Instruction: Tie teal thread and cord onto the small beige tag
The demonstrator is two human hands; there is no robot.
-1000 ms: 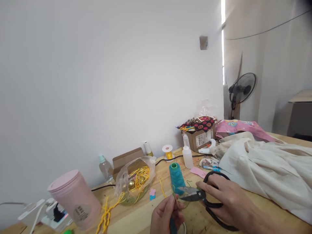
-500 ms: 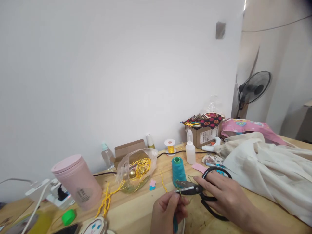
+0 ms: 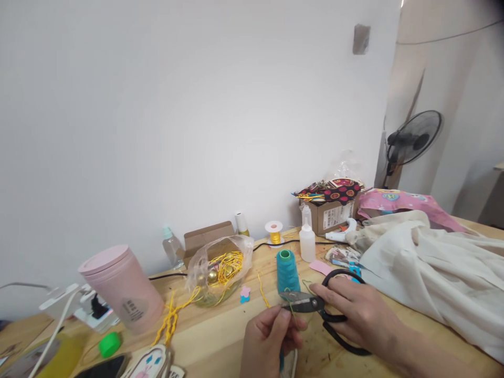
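Note:
My right hand [image 3: 360, 310] is closed round the looped black handles of a pair of scissors [image 3: 301, 303]. The blades point left, and their tips reach the fingers of my left hand [image 3: 271, 333]. That hand pinches a thin green thread [image 3: 292, 306], which crosses the blades. Below the left fingers shows the edge of a white and teal item, mostly hidden by the hand. A cone of teal thread [image 3: 287, 273] stands upright just behind the blades.
Behind are a white squeeze bottle [image 3: 307, 244], a yellow spool [image 3: 274, 236] and a plastic bag [image 3: 246, 254] of gold bells and yellow cord. Left stand a pink tumbler [image 3: 122, 294] and green cap [image 3: 109, 344]. White cloth [image 3: 429, 273] covers the right side.
The scissor blades have drawn together across the green thread. Both hands stay in nearly the same place, while the view has shifted slightly.

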